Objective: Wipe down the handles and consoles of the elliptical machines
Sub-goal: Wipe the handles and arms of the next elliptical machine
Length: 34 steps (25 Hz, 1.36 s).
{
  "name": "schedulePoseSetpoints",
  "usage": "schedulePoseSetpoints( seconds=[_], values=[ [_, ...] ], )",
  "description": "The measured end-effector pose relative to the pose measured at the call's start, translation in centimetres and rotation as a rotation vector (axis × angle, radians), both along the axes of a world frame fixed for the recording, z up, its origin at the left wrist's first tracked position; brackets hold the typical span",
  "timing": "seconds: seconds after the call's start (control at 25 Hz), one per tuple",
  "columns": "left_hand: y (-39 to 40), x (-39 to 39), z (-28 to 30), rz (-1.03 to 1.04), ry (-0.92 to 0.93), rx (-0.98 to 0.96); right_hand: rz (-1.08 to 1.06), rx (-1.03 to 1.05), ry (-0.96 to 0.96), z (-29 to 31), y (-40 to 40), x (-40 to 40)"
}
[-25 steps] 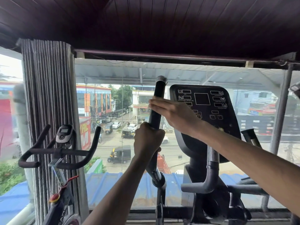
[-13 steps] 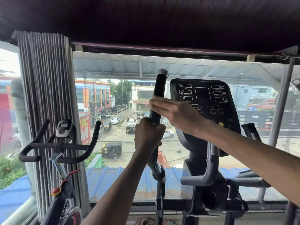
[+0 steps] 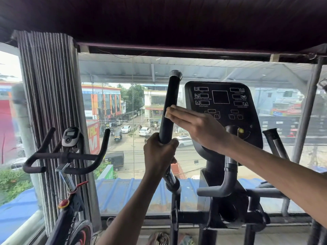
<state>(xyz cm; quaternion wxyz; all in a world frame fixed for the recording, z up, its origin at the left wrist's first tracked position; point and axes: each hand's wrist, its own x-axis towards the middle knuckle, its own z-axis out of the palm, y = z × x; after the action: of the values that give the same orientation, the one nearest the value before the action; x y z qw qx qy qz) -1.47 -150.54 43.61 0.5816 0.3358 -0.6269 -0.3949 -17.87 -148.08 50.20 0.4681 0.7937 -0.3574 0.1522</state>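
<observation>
A dark red panelled ceiling (image 3: pixel 159 18) hangs low over a wide glass window (image 3: pixel 134 96), which lets in flat daylight. A grey pleated curtain (image 3: pixel 51 96) is bunched at the left of the pane. Below it stands a spin bike (image 3: pixel 69 156) with black handlebars. Outside lie a street with cars (image 3: pixel 126 129), coloured buildings (image 3: pixel 101 101) and a blue corrugated roof (image 3: pixel 123 193).

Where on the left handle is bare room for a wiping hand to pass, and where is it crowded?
Bare grip runs from the right hand up to the end cap of the left handle. Lower it is crowded: the left hand grips the bar. The console stands close on the right side.
</observation>
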Motion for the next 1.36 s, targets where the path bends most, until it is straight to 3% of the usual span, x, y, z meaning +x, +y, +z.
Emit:
schedulePoseSetpoints(
  seconds=[0.28, 0.48, 0.68, 0.92, 1.12, 1.36],
  values=[
    [0.3, 0.6, -0.9, -0.243, 0.265, 0.077, -0.094, -0.035, -0.136, 1.9, -0.8, 1.2],
    [0.2, 0.3, -1.0, -0.190, 0.219, 0.085, 0.001, -0.015, 0.021, -0.9, 0.6, 1.6],
    [-0.2, -0.3, -1.3, -0.082, 0.222, 0.031, -0.065, -0.046, -0.121, 1.3, -0.7, 1.7],
    [0.2, 0.0, -1.3, -0.161, 0.261, 0.047, 0.060, -0.032, -0.033, -2.3, 0.6, 2.7],
    [0.2, 0.1, -1.3, -0.154, 0.252, 0.087, -0.039, -0.023, -0.139, -0.5, 0.2, 2.5],
    [0.4, 0.0, -1.4, -0.144, 0.237, 0.064, 0.046, -0.103, -0.089, -4.4, 2.0, 2.9]
  ],
)
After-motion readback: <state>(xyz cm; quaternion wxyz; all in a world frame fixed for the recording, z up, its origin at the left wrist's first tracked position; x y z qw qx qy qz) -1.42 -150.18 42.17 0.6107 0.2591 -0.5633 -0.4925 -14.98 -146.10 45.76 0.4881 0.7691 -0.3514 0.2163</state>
